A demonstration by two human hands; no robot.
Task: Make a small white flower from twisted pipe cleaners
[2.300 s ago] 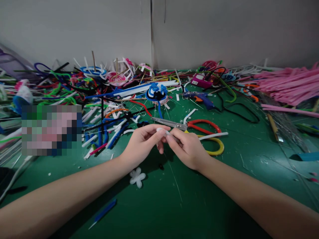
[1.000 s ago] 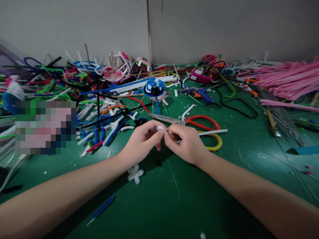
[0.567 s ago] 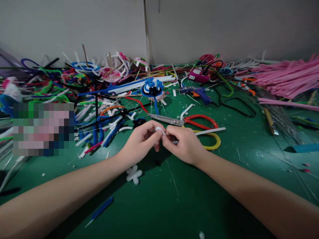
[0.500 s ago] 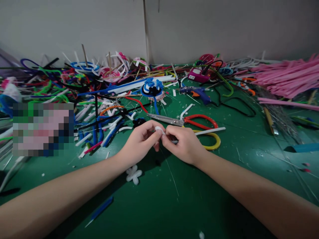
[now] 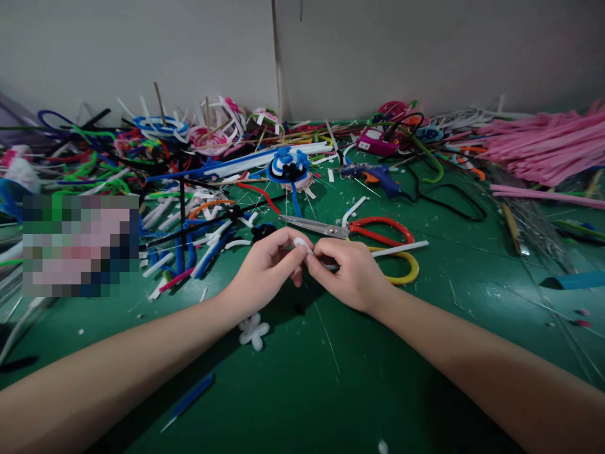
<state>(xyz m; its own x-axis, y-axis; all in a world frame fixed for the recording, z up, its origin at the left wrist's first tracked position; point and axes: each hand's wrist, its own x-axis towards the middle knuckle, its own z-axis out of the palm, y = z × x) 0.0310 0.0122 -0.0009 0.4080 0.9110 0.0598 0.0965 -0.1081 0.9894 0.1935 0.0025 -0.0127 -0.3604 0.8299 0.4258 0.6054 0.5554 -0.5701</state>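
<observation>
A white fuzzy pipe cleaner (image 5: 401,248) runs through my right hand (image 5: 352,271), its straight end sticking out to the right over the scissors. The fingers of my left hand (image 5: 276,268) pinch its bent, looped end, and both sets of fingertips meet there. Behind my right hand lie the scissors (image 5: 326,227), with one red and one yellow handle, blades pointing left. On the table below my left wrist is a white flower shape (image 5: 254,331) with rounded petals.
Loose pipe cleaner pieces (image 5: 208,246) cover the left side. A blue glue gun (image 5: 382,181) and a blue-and-white pipe cleaner piece (image 5: 289,165) lie behind. Pink pipe cleaners (image 5: 553,145) are heaped at back right, a blue pen-like tool (image 5: 189,400) at front left.
</observation>
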